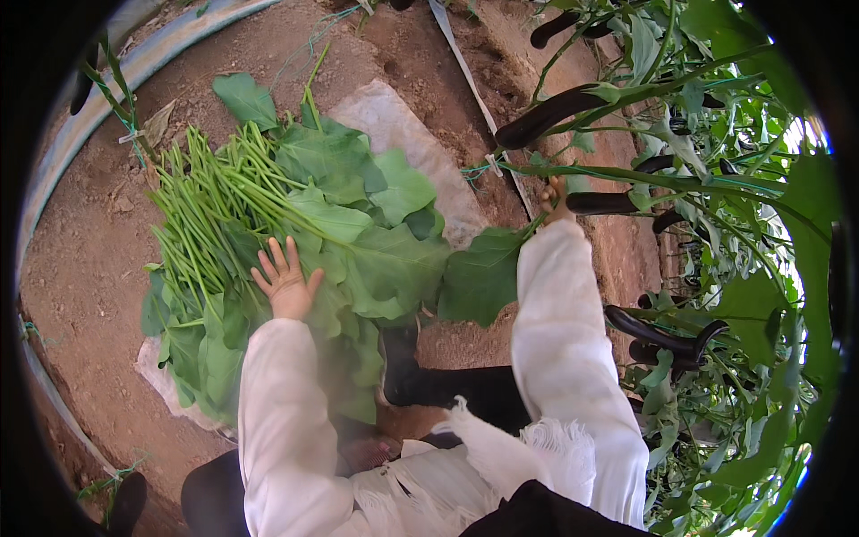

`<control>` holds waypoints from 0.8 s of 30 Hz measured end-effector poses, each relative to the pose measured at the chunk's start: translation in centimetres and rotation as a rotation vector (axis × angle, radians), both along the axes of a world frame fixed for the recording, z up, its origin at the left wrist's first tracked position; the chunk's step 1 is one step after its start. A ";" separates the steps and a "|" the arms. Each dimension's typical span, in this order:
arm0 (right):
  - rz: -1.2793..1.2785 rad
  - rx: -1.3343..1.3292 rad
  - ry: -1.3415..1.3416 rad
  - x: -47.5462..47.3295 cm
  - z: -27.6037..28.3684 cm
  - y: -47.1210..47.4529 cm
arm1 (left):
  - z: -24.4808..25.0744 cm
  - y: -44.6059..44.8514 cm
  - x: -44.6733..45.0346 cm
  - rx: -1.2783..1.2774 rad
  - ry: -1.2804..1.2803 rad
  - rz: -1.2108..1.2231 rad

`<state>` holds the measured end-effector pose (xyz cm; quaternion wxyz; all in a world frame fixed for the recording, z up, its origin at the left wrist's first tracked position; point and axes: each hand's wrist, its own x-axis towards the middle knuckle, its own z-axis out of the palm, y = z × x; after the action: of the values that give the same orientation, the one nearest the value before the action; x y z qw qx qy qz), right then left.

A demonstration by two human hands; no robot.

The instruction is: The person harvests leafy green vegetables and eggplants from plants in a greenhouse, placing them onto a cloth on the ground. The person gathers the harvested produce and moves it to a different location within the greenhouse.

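Observation:
A large heap of eggplant leaves (396,268) with long green stalks lies on a pale cloth sheet (416,154) spread over the soil. My left hand (290,282) rests on the heap, palm down and fingers spread, holding nothing. At the right, my right hand (556,201) is closed around the stalk of a broad green leaf (480,275), which hangs to the left of my wrist. Some of its fingers are hidden behind an eggplant stem. That stem (604,173) crosses just above the hand, and a dark eggplant (600,203) hangs beside it.
Eggplant plants with several dark fruits (550,119) fill the right side. A flat drip hose (470,74) runs along the soil beyond the sheet. A pale curved pipe (87,107) borders the upper left. Green twine (312,40) lies at the top. My legs are below the heap.

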<state>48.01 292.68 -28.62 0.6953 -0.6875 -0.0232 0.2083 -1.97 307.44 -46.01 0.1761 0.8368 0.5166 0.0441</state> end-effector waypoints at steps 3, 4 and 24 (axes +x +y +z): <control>0.199 0.033 0.161 3.2 0.4 2.3 | -0.1 -0.1 0.0 0.018 -0.005 0.001; 0.199 0.003 0.118 3.8 0.7 3.4 | -0.1 -0.1 0.0 0.031 -0.008 -0.001; 0.242 -0.451 -0.235 5.5 -0.5 2.5 | 0.2 0.1 0.0 -0.035 -0.005 -0.007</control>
<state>53.49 295.16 -29.09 0.4873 -0.8365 -0.1388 0.2085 -1.97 307.50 -45.78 0.1920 0.8352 0.5141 0.0367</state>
